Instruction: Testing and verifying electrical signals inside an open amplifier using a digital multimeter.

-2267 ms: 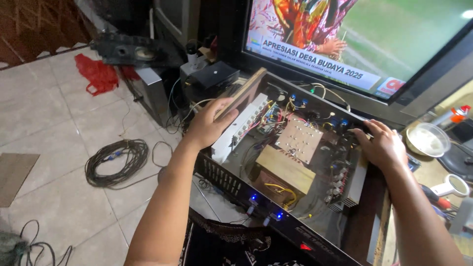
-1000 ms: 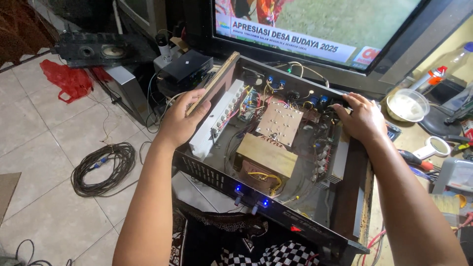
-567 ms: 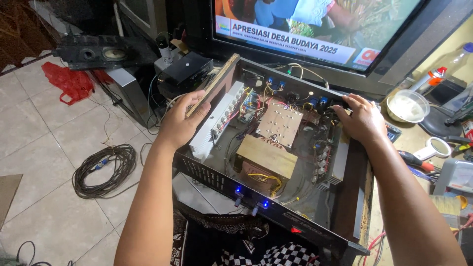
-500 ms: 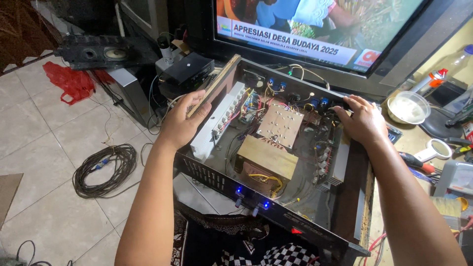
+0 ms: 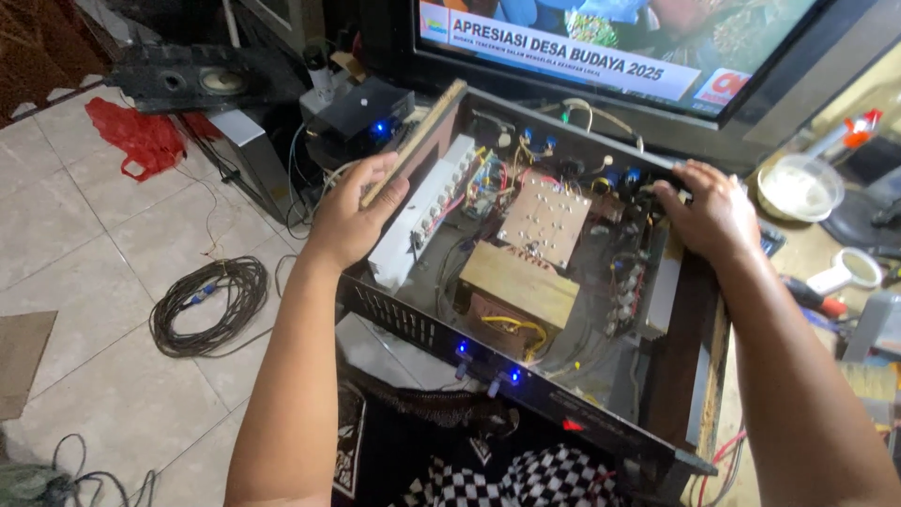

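An opened amplifier chassis (image 5: 662, 446) lies in front of me with its lid off. Inside are a boxy transformer (image 5: 516, 282), a perforated circuit board (image 5: 544, 216), a long white heat sink (image 5: 422, 211) and coloured wires. Blue lights glow along its front panel. My left hand (image 5: 352, 221) grips the chassis's wooden left side panel (image 5: 418, 136). My right hand (image 5: 709, 216) holds the chassis's far right corner, fingers curled over the rim.
A large television (image 5: 657, 56) plays right behind the chassis. A coil of black cable (image 5: 206, 305) and a red bag (image 5: 136, 136) lie on the tiled floor at left. A small black box (image 5: 361, 108), a bowl (image 5: 798, 188) and tools (image 5: 826, 291) sit around.
Both hands keep their hold on the chassis sides. The view has shifted slightly, and the television picture has changed.
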